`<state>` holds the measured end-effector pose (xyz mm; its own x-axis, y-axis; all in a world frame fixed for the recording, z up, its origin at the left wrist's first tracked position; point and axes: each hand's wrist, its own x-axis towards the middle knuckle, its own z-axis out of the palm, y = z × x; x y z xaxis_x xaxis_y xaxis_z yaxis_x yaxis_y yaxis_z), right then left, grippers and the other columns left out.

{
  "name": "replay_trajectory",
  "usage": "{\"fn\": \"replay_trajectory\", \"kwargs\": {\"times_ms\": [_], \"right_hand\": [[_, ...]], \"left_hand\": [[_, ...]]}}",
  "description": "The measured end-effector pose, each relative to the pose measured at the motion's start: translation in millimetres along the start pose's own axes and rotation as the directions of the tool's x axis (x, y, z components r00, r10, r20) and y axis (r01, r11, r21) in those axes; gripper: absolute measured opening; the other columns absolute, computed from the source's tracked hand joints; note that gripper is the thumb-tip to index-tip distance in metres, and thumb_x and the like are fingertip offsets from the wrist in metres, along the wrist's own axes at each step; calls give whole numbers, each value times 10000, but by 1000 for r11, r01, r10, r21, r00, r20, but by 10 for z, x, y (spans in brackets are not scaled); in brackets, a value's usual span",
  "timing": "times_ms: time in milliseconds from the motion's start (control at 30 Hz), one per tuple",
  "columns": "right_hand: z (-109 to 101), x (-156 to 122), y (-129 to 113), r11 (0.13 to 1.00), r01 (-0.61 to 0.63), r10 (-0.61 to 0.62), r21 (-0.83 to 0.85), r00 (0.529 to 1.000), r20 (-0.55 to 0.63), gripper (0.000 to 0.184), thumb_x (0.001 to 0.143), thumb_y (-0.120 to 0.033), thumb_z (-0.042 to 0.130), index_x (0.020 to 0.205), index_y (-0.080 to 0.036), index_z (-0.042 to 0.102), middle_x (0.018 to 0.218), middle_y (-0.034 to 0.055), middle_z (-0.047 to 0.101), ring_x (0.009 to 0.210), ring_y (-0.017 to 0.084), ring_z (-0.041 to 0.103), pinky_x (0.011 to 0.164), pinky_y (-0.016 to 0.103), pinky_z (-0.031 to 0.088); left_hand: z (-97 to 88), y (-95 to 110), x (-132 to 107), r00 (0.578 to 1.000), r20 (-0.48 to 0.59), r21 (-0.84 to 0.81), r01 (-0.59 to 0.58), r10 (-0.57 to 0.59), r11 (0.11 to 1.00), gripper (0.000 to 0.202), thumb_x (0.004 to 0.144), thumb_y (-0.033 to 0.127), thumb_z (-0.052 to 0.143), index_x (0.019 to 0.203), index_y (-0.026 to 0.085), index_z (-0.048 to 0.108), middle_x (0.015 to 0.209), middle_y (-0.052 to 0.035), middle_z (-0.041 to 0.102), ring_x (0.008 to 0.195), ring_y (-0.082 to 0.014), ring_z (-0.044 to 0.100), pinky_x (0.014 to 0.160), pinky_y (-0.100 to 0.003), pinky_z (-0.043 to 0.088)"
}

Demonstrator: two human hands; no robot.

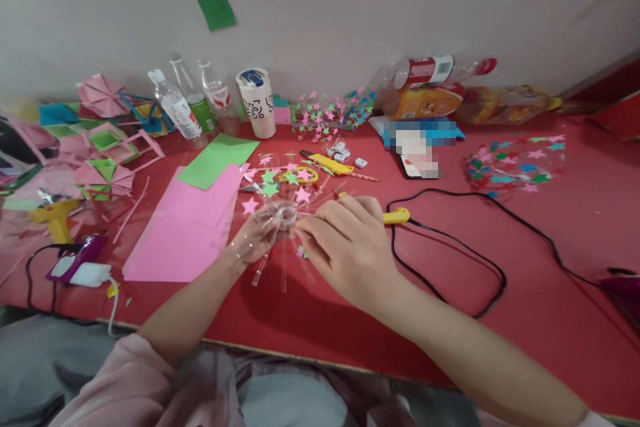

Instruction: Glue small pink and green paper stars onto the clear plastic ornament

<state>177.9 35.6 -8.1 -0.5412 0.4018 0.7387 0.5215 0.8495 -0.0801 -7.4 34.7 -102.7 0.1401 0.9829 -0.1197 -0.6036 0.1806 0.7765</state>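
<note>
A clear plastic bottle top [287, 215], cut into strips that spread out around its round neck, is in my left hand [257, 235], whose fingers are closed on it. Pink and green paper stars [270, 190] sit on several of the far strips; the near strips look bare. My right hand [350, 247] is closed in a pinch just right of the neck, and what its fingertips hold is too small to make out. Behind that hand, a yellow tool handle [397, 216] with a black cord shows on the red table; its front end is mostly hidden.
Pink paper [180, 233] and green paper [217, 161] lie left. A yellow cutter [330, 163] and yellow scissors [300, 176] lie beyond my hands. A yellow glue gun [57, 219], folded-paper shapes [103, 97], bottles [175, 110] and a tumbler [257, 103] stand around. The cord [520, 220] loops right.
</note>
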Motion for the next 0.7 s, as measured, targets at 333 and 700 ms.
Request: {"fn": "replay_trajectory", "kwargs": {"times_ms": [333, 700], "right_hand": [[-122, 30, -51, 934, -157, 159, 319, 987, 22, 123, 889, -136, 571, 990, -205, 583, 885, -13, 722, 762, 120, 632, 713, 284, 412], [-117, 25, -48, 939, -117, 138, 324, 990, -43, 159, 865, -107, 587, 977, -218, 561, 835, -23, 728, 704, 110, 654, 681, 262, 440]], "left_hand": [[10, 48, -34, 999, -10, 10, -39, 39, 999, 440, 579, 272, 859, 975, 189, 685, 821, 5, 704, 675, -102, 658, 688, -210, 548], [21, 11, -44, 1000, 21, 11, -7, 7, 1000, 401, 594, 287, 854, 941, 186, 680, 853, -5, 711, 655, -108, 653, 722, -263, 566]]}}
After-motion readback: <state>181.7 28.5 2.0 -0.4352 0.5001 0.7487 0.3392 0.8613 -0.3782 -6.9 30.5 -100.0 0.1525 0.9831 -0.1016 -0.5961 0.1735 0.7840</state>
